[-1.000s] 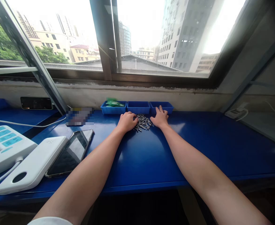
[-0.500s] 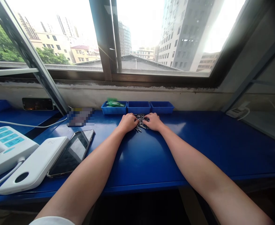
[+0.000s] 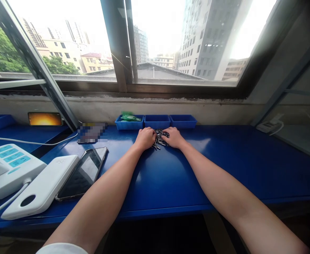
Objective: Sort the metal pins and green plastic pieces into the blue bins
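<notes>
A small heap of thin black and silver metal pieces (image 3: 160, 137), perhaps screws, lies on the blue table in front of the bins. From the left, my left hand (image 3: 145, 138) curls around the heap with its thumb against the near pieces. My right hand (image 3: 175, 137) cups the other side, thumb and fingers bent inward onto the pieces. Most fingertips are hidden behind the hands or among the metal. A few pieces stick out toward me between the two hands.
Behind the heap stand three blue bins: a left bin (image 3: 129, 125) with green packets, a middle bin (image 3: 157, 122) and a right bin (image 3: 183, 122). On the left lie a phone (image 3: 83, 173), a white power bank (image 3: 42, 187) and a power strip (image 3: 14, 169). Another phone (image 3: 45, 119) leans on the wall.
Both hands stay around the heap with hardly any movement. The view has shifted slightly, and the leaning phone's screen has turned from dark to orange.
</notes>
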`<action>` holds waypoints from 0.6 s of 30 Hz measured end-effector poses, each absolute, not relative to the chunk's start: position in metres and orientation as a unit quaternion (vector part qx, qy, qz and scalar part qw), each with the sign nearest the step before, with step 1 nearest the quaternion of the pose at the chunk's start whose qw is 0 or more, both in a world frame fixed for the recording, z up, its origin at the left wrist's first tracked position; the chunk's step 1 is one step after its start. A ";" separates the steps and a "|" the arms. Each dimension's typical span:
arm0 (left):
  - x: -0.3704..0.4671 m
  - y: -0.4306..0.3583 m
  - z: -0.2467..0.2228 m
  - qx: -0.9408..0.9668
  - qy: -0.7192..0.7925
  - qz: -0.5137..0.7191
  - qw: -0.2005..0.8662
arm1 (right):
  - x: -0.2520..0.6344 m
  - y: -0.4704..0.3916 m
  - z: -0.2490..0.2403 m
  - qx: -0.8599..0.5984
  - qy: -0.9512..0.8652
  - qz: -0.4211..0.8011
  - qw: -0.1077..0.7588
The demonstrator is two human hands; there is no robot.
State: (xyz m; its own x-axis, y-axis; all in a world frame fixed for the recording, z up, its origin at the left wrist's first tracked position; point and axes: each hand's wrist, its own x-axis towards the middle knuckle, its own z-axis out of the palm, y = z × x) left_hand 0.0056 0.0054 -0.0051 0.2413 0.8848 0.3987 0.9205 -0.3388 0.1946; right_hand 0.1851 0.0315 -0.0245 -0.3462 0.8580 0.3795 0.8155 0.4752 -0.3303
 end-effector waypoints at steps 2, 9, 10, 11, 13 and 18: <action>0.006 0.005 -0.006 -0.782 -0.570 -0.246 0.053 | 0.185 0.032 -0.025 -0.495 -0.820 0.039 0.284; 0.007 0.004 -0.006 -0.795 -0.532 -0.288 0.049 | 0.183 0.030 -0.023 -0.421 -0.828 0.052 0.366; 0.007 0.004 -0.005 -0.797 -0.527 -0.292 0.047 | 0.182 0.030 -0.023 -0.413 -0.830 0.054 0.372; 0.008 0.004 -0.005 -0.797 -0.524 -0.295 0.046 | 0.182 0.030 -0.023 -0.408 -0.830 0.057 0.375; 0.008 0.003 -0.004 -0.796 -0.522 -0.303 0.045 | 0.182 0.030 -0.023 -0.407 -0.828 0.063 0.381; 0.007 0.000 -0.002 -0.799 -0.518 -0.301 0.046 | 0.181 0.024 -0.019 -0.431 -0.811 0.096 0.385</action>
State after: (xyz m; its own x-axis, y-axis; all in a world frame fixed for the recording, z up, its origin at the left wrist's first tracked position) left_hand 0.0067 -0.0002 -0.0022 0.2811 0.8003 0.5296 0.8561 -0.4585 0.2386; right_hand 0.1811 0.0243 -0.0185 -0.3330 0.7720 0.5414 0.6242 0.6109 -0.4870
